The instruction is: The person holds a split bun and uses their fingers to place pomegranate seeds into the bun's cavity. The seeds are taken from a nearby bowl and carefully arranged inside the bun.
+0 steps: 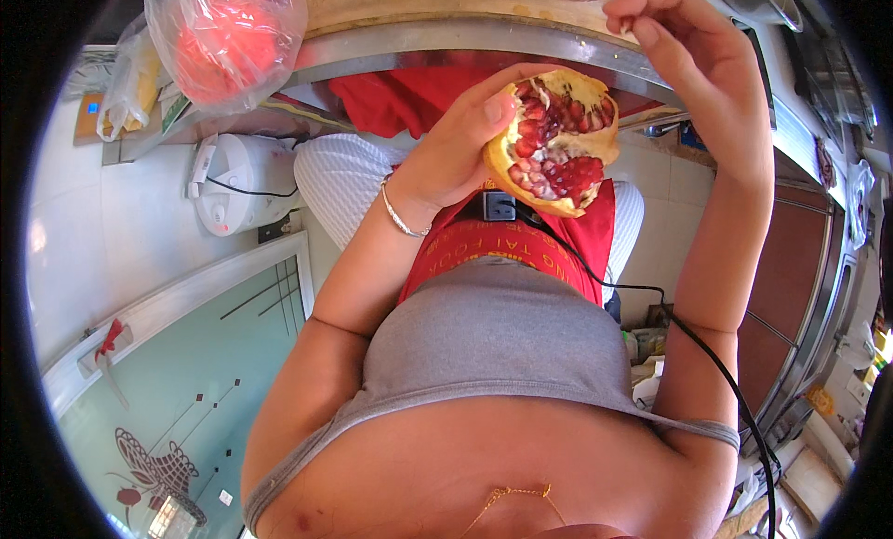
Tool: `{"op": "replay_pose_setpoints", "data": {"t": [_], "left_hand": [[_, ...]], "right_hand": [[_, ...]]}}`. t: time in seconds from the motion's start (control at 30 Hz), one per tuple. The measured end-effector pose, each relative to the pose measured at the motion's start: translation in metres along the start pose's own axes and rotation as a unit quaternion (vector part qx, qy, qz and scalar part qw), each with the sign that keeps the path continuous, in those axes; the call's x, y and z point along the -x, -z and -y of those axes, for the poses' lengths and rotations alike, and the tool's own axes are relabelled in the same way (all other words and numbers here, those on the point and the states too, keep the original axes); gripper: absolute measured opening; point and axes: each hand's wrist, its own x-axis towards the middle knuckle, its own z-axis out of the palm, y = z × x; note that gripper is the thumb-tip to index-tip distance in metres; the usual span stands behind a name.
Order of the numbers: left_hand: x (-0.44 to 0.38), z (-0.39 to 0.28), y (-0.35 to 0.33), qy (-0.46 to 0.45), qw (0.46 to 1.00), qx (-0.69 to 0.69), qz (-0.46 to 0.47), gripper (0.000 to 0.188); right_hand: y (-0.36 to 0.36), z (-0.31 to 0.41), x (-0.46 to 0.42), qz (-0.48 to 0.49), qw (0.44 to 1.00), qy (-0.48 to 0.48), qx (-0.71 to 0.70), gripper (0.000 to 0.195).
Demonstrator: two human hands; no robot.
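My left hand (pixel 460 134) grips an opened pomegranate (pixel 561 145) from its left side, with the thumb on the rim. The broken face is turned up, showing dark red seeds, pale membrane and yellow rind. Some of its pockets look bare of seeds. To the upper right, my right hand (pixel 687 58) is raised over the counter edge, apart from the fruit. Its thumb and fingers pinch a small pale scrap (pixel 626 28), too small to identify. Below the pomegranate, a red cloth with yellow lettering (pixel 474 242) covers my lap.
A wooden-looking counter (pixel 418 5) with a metal edge (pixel 446 40) runs in front. A clear plastic bag with red contents (pixel 227 47) is at the upper left. A black cable (pixel 631 286) crosses my lap. A white appliance (pixel 234 183) stands left, near a glass-panelled door (pixel 202 357).
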Motion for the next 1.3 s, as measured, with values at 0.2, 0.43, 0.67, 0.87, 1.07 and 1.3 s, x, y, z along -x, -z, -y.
{"op": "replay_pose_setpoints", "data": {"t": [0.2, 0.43, 0.67, 0.87, 1.07, 1.3], "left_hand": [[-0.001, -0.005, -0.004, 0.003, 0.999, -0.031, 0.019, 0.079], [0.002, -0.012, -0.005, 0.007, 1.0, -0.008, -0.011, 0.078], [-0.007, -0.023, -0.015, -0.024, 0.999, -0.028, 0.022, 0.088], [-0.012, -0.027, -0.016, -0.038, 0.998, -0.038, 0.026, 0.093], [-0.007, -0.019, -0.012, -0.043, 0.997, -0.028, 0.051, 0.087], [-0.002, -0.014, -0.009, -0.048, 0.997, -0.039, 0.05, 0.085]], "right_hand": [[0.008, 0.001, -0.013, 0.056, 0.998, 0.008, -0.006, 0.023], [0.009, 0.0, -0.01, 0.058, 0.996, -0.004, -0.065, 0.02], [0.001, -0.005, -0.001, 0.04, 0.998, 0.002, -0.055, 0.015], [0.006, 0.006, -0.007, -0.04, 0.999, -0.01, -0.016, 0.01], [0.043, -0.023, -0.033, -0.167, 0.976, 0.023, 0.136, 0.015], [0.047, -0.036, -0.048, -0.192, 0.933, 0.032, 0.302, 0.017]]}}
